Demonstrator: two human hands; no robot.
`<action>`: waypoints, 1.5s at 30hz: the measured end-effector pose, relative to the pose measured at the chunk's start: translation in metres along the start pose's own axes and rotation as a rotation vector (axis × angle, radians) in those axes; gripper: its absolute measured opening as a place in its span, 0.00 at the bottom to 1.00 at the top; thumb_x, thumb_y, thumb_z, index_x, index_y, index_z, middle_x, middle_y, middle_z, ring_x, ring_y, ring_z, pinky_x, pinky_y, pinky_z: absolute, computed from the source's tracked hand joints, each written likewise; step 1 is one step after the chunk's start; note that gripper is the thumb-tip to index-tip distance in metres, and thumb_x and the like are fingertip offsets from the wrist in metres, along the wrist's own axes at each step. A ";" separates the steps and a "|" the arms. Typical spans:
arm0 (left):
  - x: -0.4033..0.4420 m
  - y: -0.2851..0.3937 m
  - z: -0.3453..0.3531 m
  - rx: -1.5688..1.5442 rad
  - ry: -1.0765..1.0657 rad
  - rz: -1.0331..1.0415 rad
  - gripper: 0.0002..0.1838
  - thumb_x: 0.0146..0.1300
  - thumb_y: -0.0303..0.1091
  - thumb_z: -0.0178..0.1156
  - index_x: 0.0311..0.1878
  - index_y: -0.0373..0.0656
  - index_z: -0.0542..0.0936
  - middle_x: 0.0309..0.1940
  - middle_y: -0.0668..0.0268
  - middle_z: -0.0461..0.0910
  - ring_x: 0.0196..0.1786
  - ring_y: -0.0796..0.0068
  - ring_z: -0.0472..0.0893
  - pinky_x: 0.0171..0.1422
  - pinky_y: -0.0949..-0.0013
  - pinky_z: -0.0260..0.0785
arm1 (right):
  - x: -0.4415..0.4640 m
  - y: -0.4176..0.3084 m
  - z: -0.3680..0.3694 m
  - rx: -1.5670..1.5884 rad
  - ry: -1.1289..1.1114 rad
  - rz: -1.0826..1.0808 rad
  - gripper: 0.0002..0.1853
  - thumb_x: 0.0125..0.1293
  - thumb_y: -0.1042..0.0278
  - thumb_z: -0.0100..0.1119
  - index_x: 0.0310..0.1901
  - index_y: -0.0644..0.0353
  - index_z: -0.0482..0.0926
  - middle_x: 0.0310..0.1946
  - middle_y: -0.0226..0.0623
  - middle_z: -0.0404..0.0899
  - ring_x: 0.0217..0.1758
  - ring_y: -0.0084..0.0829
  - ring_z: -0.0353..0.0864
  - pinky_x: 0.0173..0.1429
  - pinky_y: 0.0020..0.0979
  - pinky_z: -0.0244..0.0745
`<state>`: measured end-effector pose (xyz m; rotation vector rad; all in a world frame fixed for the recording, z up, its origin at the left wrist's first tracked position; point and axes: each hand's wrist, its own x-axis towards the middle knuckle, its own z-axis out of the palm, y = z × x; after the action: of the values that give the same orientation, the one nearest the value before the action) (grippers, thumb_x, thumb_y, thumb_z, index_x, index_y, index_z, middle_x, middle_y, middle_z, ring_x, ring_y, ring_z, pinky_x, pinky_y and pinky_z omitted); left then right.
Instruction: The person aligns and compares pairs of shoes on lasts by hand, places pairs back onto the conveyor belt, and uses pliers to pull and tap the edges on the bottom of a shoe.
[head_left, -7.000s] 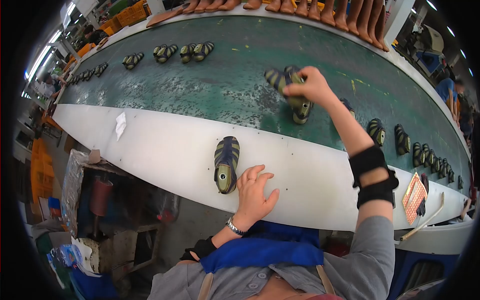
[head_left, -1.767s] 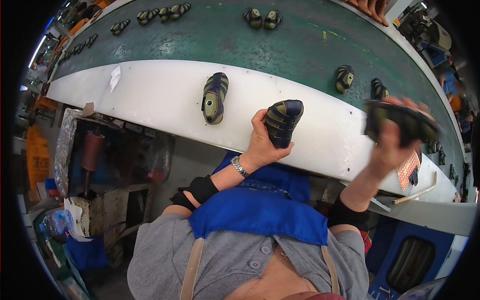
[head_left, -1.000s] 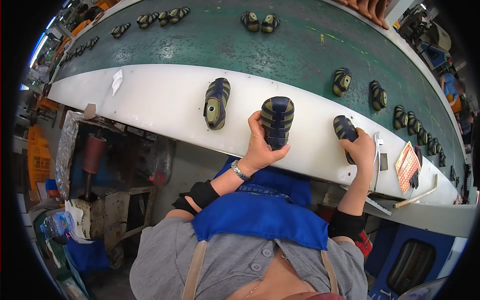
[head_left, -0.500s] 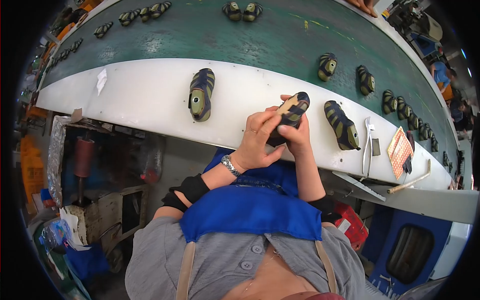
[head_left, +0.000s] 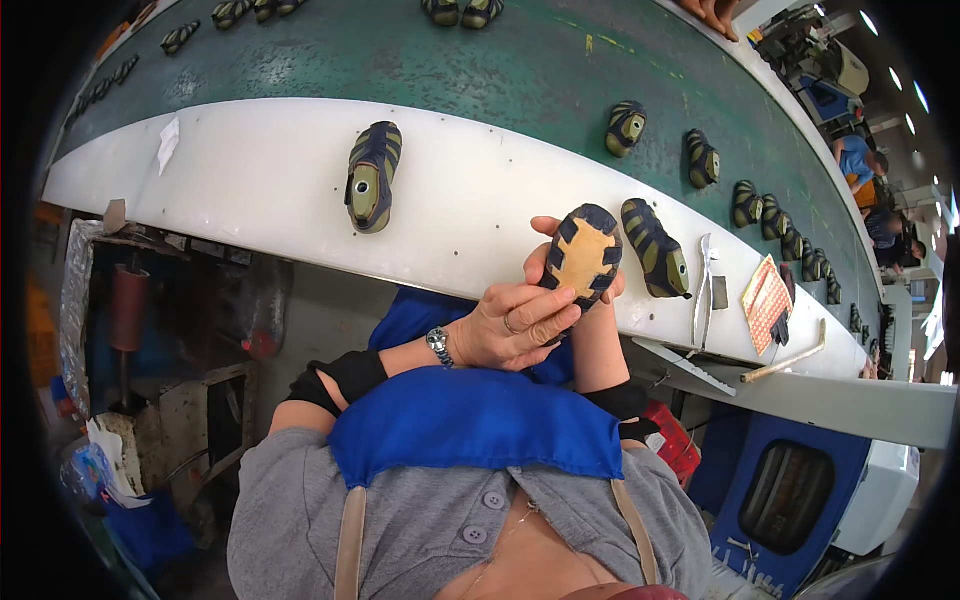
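A strappy navy and olive shoe (head_left: 584,257) is held up with its tan underside showing. My right hand (head_left: 607,290) grips it from behind and the right, most of its fingers hidden by the shoe. My left hand (head_left: 518,322), with a ring and a wristwatch, has its fingers pressed against the lower left of the underside. On the white work surface (head_left: 270,200), one similar shoe (head_left: 373,178) lies to the left, toe pointing away. Just right of my hands lies another shoe (head_left: 655,248), olive heel toward me.
Several more shoes (head_left: 702,158) stand on the green belt (head_left: 400,70). Right of my hands lie a metal tool (head_left: 705,290), a red-dotted sheet (head_left: 765,304) and a bent stick (head_left: 785,357). A white scrap (head_left: 168,145) lies far left. A co-worker (head_left: 858,160) is at the far right.
My right hand has set one shoe down on the white surface and joined my left hand at the other shoe. That shoe has been turned over, underside up. The view has shifted right.
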<state>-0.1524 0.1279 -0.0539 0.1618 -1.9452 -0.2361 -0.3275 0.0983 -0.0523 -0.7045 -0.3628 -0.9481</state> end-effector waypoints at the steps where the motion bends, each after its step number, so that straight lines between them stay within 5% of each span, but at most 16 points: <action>1: 0.001 0.001 0.000 -0.001 0.000 0.007 0.25 0.57 0.32 0.67 0.60 0.40 0.81 0.65 0.64 0.74 0.55 0.69 0.73 0.55 0.70 0.68 | -0.001 0.000 0.000 0.004 -0.008 0.000 0.61 0.51 0.66 0.76 0.76 0.72 0.40 0.61 0.71 0.68 0.63 0.56 0.77 0.68 0.42 0.74; 15: -0.003 0.005 0.000 -0.030 -0.020 -0.007 0.29 0.54 0.28 0.67 0.63 0.39 0.79 0.65 0.60 0.72 0.59 0.63 0.71 0.64 0.63 0.70 | -0.005 0.005 0.009 -0.138 0.120 -0.044 0.62 0.45 0.56 0.82 0.73 0.74 0.50 0.58 0.65 0.72 0.60 0.51 0.79 0.64 0.42 0.78; 22: 0.000 -0.002 -0.013 -0.026 0.010 -0.191 0.34 0.51 0.24 0.65 0.66 0.39 0.74 0.67 0.54 0.71 0.63 0.52 0.71 0.67 0.56 0.67 | 0.022 -0.030 0.065 -0.963 0.717 -0.019 0.48 0.37 0.64 0.83 0.63 0.71 0.69 0.47 0.46 0.83 0.50 0.39 0.86 0.59 0.38 0.81; 25: 0.001 -0.011 -0.016 0.016 0.009 -0.262 0.33 0.53 0.26 0.65 0.65 0.38 0.72 0.66 0.52 0.71 0.63 0.50 0.71 0.67 0.55 0.65 | 0.062 -0.048 0.130 -1.341 0.747 -0.320 0.44 0.38 0.68 0.82 0.60 0.71 0.71 0.49 0.47 0.81 0.51 0.37 0.84 0.58 0.38 0.81; 29: 0.000 -0.017 -0.012 -0.006 0.020 -0.344 0.32 0.54 0.27 0.65 0.65 0.38 0.71 0.65 0.52 0.71 0.63 0.52 0.70 0.67 0.55 0.64 | 0.083 -0.039 0.137 -1.484 0.512 -0.901 0.46 0.42 0.60 0.84 0.62 0.67 0.68 0.48 0.45 0.79 0.52 0.39 0.82 0.57 0.41 0.81; 30: 0.002 -0.018 -0.012 -0.005 0.020 -0.365 0.33 0.54 0.27 0.66 0.65 0.37 0.70 0.65 0.52 0.71 0.63 0.51 0.70 0.68 0.55 0.64 | 0.068 -0.044 0.111 -1.779 0.498 -0.842 0.45 0.41 0.59 0.84 0.59 0.65 0.69 0.45 0.41 0.79 0.49 0.37 0.83 0.54 0.37 0.81; 32: 0.003 -0.020 -0.011 0.003 0.007 -0.412 0.35 0.53 0.29 0.67 0.67 0.36 0.69 0.65 0.51 0.70 0.63 0.51 0.69 0.68 0.55 0.64 | 0.035 -0.019 0.063 -2.359 0.979 -0.136 0.33 0.42 0.58 0.82 0.47 0.62 0.74 0.39 0.36 0.81 0.40 0.29 0.83 0.44 0.30 0.80; 33: 0.002 -0.021 -0.011 0.007 -0.014 -0.437 0.37 0.52 0.29 0.68 0.67 0.36 0.67 0.65 0.50 0.70 0.64 0.50 0.69 0.68 0.54 0.63 | 0.010 -0.013 0.026 -1.757 1.122 -0.290 0.30 0.44 0.57 0.81 0.45 0.63 0.75 0.36 0.37 0.83 0.38 0.28 0.84 0.42 0.30 0.79; 34: 0.005 -0.024 -0.008 0.015 -0.023 -0.458 0.39 0.52 0.30 0.69 0.68 0.35 0.66 0.65 0.50 0.69 0.64 0.50 0.69 0.69 0.54 0.63 | 0.015 -0.016 0.032 -1.771 1.294 -0.186 0.31 0.44 0.57 0.81 0.46 0.63 0.75 0.34 0.36 0.84 0.36 0.27 0.85 0.41 0.30 0.79; 41: 0.010 -0.032 0.003 -0.039 -0.167 -0.559 0.59 0.46 0.37 0.76 0.75 0.29 0.48 0.70 0.41 0.58 0.70 0.41 0.63 0.75 0.49 0.55 | 0.043 0.013 0.055 -1.801 1.197 -0.093 0.34 0.51 0.55 0.78 0.52 0.65 0.71 0.39 0.41 0.84 0.40 0.35 0.86 0.47 0.35 0.81; 45: 0.025 -0.044 -0.001 -0.222 -0.013 -0.886 0.55 0.50 0.33 0.74 0.75 0.28 0.49 0.63 0.42 0.64 0.65 0.45 0.68 0.70 0.51 0.61 | 0.052 0.026 0.075 -1.501 0.841 -0.094 0.42 0.63 0.56 0.68 0.70 0.71 0.58 0.63 0.59 0.71 0.69 0.47 0.71 0.70 0.40 0.66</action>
<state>-0.1613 0.0798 -0.0412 0.8719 -1.7317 -1.0243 -0.2762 0.1286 0.0212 -1.5031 1.2163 -1.4407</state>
